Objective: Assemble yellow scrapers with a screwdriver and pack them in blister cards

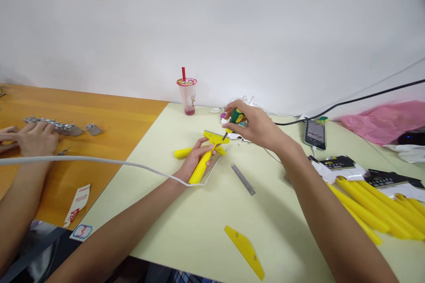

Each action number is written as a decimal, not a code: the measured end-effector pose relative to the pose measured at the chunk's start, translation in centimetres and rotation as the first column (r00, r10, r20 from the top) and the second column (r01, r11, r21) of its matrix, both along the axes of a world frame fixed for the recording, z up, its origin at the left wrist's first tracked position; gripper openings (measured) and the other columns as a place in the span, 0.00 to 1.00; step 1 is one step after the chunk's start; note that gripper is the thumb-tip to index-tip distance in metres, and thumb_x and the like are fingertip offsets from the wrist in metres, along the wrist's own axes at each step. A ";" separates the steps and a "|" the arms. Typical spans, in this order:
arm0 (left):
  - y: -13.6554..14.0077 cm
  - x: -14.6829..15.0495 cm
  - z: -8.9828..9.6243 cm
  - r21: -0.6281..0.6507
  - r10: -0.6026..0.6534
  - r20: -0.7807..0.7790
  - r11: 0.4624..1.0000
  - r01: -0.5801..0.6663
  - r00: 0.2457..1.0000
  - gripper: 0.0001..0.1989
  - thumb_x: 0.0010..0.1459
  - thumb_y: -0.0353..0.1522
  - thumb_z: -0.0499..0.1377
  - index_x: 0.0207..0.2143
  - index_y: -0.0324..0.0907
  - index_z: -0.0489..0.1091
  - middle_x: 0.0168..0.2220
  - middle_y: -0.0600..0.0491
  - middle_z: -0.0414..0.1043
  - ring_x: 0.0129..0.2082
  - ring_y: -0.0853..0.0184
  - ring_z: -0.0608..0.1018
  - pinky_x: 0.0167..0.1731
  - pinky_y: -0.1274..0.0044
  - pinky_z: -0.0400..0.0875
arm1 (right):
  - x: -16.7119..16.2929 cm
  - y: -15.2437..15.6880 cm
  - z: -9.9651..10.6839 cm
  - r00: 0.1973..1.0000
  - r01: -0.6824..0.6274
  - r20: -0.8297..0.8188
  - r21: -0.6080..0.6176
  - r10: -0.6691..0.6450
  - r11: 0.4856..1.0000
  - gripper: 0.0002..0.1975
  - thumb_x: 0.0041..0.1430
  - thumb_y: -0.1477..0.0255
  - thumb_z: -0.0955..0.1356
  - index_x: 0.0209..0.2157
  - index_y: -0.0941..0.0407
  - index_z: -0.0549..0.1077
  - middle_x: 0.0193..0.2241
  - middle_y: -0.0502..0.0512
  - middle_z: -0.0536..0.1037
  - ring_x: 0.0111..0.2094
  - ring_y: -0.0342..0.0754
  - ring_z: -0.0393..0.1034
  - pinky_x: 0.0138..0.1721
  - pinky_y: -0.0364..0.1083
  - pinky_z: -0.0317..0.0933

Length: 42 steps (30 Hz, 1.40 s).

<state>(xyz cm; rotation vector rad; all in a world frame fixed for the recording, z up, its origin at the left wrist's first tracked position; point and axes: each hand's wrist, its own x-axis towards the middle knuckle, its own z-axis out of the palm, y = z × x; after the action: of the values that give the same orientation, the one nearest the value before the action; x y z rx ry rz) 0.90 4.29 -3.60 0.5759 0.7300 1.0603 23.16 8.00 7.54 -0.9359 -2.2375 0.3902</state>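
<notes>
My left hand (196,157) grips the handle of a yellow plastic scraper (207,155) lying on the pale green table. My right hand (252,126) holds a green-and-yellow screwdriver (235,118), its tip pointing down onto the scraper's head. A second yellow handle (182,153) lies just left of my left hand. A bare metal blade (243,179) lies on the table right of the scraper. A loose yellow plate (245,250) with two holes lies near the table's front edge.
A pile of yellow handles (375,208) sits at the right beside black-and-white cards (338,164). A drink cup with a red straw (187,95) stands at the back. A phone (315,133), black cable and pink bag (385,121) are at back right. Another person's hand (33,138) rests by metal parts (66,128) on the orange table.
</notes>
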 end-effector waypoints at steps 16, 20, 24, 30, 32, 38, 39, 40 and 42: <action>0.2 0.0 -0.4 -0.005 0.016 0.053 1.000 -0.016 0.998 0.31 0.53 0.28 0.76 0.55 0.46 0.68 0.52 0.45 0.80 0.32 0.74 0.78 0.19 0.88 0.62 | 0.2 -0.2 0.5 1.000 0.013 -0.019 -0.066 -0.015 0.998 0.15 0.69 0.55 0.73 0.46 0.50 0.73 0.41 0.55 0.85 0.35 0.53 0.79 0.40 0.52 0.72; 0.2 0.0 -0.4 -0.022 0.039 0.087 0.999 -0.037 0.995 0.28 0.54 0.27 0.75 0.54 0.46 0.67 0.53 0.45 0.79 0.32 0.75 0.78 0.18 0.89 0.61 | 0.6 -0.4 0.7 0.999 -0.013 0.041 -0.095 0.017 0.995 0.13 0.71 0.60 0.71 0.52 0.49 0.71 0.46 0.57 0.83 0.42 0.55 0.78 0.46 0.55 0.72; 0.2 0.0 0.0 -0.039 0.079 0.089 0.996 -0.075 0.993 0.27 0.55 0.26 0.74 0.53 0.45 0.67 0.52 0.47 0.78 0.32 0.76 0.77 0.16 0.89 0.59 | 0.9 -0.5 1.0 0.995 -0.101 -0.034 -0.157 0.097 0.983 0.11 0.71 0.65 0.70 0.52 0.49 0.73 0.51 0.57 0.81 0.47 0.54 0.78 0.51 0.55 0.72; -0.1 0.0 0.2 -0.015 0.026 0.040 1.000 -0.026 0.999 0.29 0.53 0.28 0.76 0.54 0.47 0.69 0.48 0.49 0.78 0.31 0.75 0.78 0.15 0.88 0.59 | 0.7 0.1 0.5 0.996 -0.019 -0.086 -0.115 0.009 0.993 0.19 0.63 0.53 0.77 0.46 0.50 0.74 0.39 0.52 0.82 0.35 0.51 0.75 0.38 0.51 0.69; -0.1 0.0 0.1 -0.006 0.029 0.035 1.000 -0.028 0.999 0.29 0.52 0.28 0.76 0.53 0.47 0.69 0.48 0.50 0.77 0.32 0.74 0.78 0.15 0.88 0.58 | 0.7 0.2 0.5 0.996 0.029 -0.078 -0.099 -0.036 0.995 0.24 0.60 0.47 0.78 0.41 0.50 0.72 0.33 0.50 0.79 0.32 0.50 0.71 0.34 0.49 0.64; 0.0 0.1 0.4 0.020 0.064 0.020 0.998 -0.064 0.998 0.29 0.51 0.27 0.76 0.52 0.47 0.69 0.48 0.52 0.76 0.33 0.74 0.78 0.16 0.88 0.58 | 0.6 0.0 0.6 0.998 0.063 -0.020 -0.044 -0.064 0.997 0.31 0.57 0.44 0.78 0.34 0.50 0.61 0.27 0.45 0.70 0.28 0.47 0.60 0.31 0.47 0.53; 0.0 0.2 0.4 0.023 0.060 0.014 0.998 -0.060 0.998 0.29 0.51 0.27 0.76 0.52 0.47 0.69 0.47 0.52 0.76 0.33 0.74 0.78 0.16 0.88 0.57 | 0.7 0.0 0.7 0.997 0.072 -0.012 -0.035 -0.072 0.997 0.31 0.57 0.45 0.79 0.33 0.50 0.59 0.26 0.45 0.69 0.28 0.46 0.58 0.31 0.47 0.52; 0.0 0.2 0.4 0.025 0.056 0.009 0.998 -0.056 0.998 0.29 0.51 0.27 0.76 0.52 0.47 0.69 0.47 0.52 0.76 0.33 0.74 0.78 0.16 0.88 0.57 | 0.7 0.0 0.7 0.997 0.083 -0.002 -0.023 -0.083 0.996 0.32 0.56 0.45 0.79 0.33 0.50 0.58 0.25 0.44 0.67 0.28 0.46 0.56 0.31 0.47 0.50; 0.0 0.2 0.4 0.030 0.053 0.003 0.998 -0.053 0.999 0.30 0.50 0.27 0.76 0.52 0.47 0.69 0.46 0.52 0.76 0.33 0.74 0.78 0.16 0.88 0.57 | 0.8 0.0 0.8 0.994 0.106 0.021 0.008 -0.106 0.994 0.34 0.56 0.46 0.79 0.31 0.50 0.55 0.24 0.43 0.63 0.27 0.45 0.52 0.31 0.47 0.47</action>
<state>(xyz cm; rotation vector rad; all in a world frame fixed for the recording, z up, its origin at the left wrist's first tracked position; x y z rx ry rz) 1.15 4.31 -3.19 0.5837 0.7318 1.1226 23.96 7.96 8.37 -1.0553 -2.1958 0.3258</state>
